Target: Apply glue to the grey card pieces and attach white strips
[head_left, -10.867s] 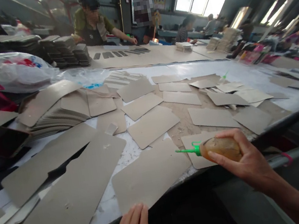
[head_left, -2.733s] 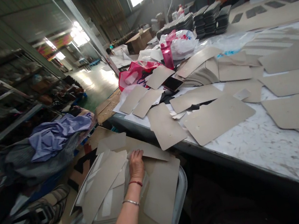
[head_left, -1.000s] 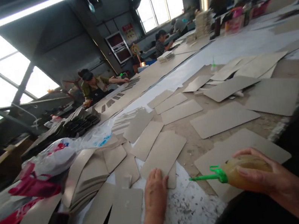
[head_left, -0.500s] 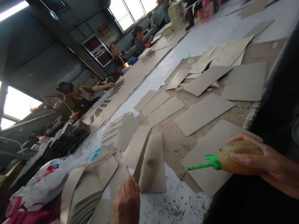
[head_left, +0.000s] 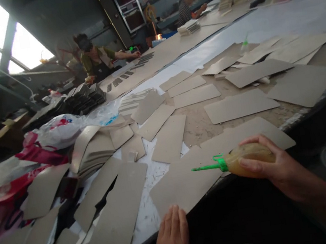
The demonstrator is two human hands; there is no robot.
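Observation:
My right hand point(head_left: 261, 157) is closed round a squeeze bottle point(head_left: 240, 163) of yellowish-brown liquid. Its thin green nozzle point(head_left: 206, 167) points left above the grey-beige cardboard pieces. At the table's near edge, my left hand point(head_left: 172, 235) has its fingers pressed together over the corner of a cardboard sheet point(head_left: 185, 182); the thumb is hidden. That sheet lies flat, meeting another cardboard sheet point(head_left: 246, 135) to its right. Just beyond it rests a smaller cardboard piece point(head_left: 170, 139).
Loose cardboard point(head_left: 120, 212) and a curved stack point(head_left: 92, 150) lie at left, beside plastic bags point(head_left: 58, 133). More sheets point(head_left: 241, 104) spread over the table at right. Across it, a person point(head_left: 98, 60) reaches toward dark strips point(head_left: 123, 78); another person point(head_left: 189, 5) sits farther back.
My left hand has moved right and nearer the table's edge, and a sheet now lies flat under its fingers. The bottle stays in my right hand. The view has turned left and levelled.

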